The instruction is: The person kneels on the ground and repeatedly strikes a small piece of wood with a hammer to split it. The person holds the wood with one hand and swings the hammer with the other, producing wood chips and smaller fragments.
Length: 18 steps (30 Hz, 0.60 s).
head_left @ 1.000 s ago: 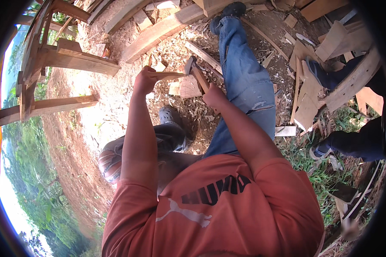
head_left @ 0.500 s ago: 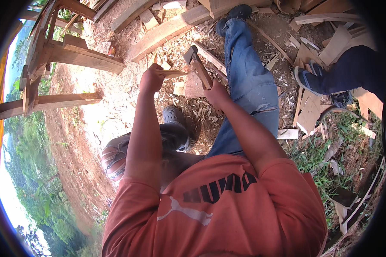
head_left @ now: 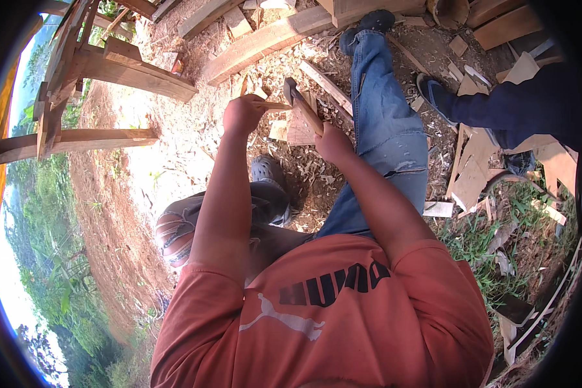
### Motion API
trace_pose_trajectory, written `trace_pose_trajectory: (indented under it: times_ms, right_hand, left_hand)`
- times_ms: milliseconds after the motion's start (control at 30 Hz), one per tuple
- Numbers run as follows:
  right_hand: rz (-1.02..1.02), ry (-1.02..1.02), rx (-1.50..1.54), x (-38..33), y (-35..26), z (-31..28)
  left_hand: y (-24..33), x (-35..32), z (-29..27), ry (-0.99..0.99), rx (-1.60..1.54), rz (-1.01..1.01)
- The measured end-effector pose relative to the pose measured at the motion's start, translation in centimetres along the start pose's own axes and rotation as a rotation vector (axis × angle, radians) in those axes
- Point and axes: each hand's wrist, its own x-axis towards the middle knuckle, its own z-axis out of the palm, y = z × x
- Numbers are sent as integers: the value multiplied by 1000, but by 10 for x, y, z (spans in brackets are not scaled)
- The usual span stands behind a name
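My left hand [head_left: 244,115] is closed around a narrow piece of wood [head_left: 275,105], whose free end points right over a wooden block [head_left: 301,131]. In my right hand [head_left: 334,142] is the handle of a hatchet [head_left: 309,116]. The hatchet's metal head [head_left: 291,90] is right by the free end of the wood piece. Whether the blade touches it, I cannot tell. The block sits on ground strewn with wood chips.
A long beam [head_left: 265,46] lies beyond my hands, and a timber frame [head_left: 136,71] stands at left. My leg in blue jeans [head_left: 388,123] stretches forward. Another person's dark trouser leg [head_left: 517,107] is at right, among board offcuts [head_left: 475,171].
The hatchet head has come down and turned, closer to the end of the wood piece. My left hand still holds the piece. The whole view has shifted slightly.
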Motion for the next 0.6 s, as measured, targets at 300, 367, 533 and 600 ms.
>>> trace_pose_trajectory:
  times_ms: [300,367,533,600]
  right_hand:
    - [-14,56,43,-5,-19,-13]
    - [-62,81,58,-6,-21,-15]
    - [-16,-16,-91,-1,0,7]
    - [-9,-21,-98,-2,-1,6]
  left_hand:
    - [1,-1,-1,-16,-8,-42]
    - [-2,2,2,-17,-12,-6]
    - [-37,20,27,17,110,186]
    - [-41,21,27,32,110,204]
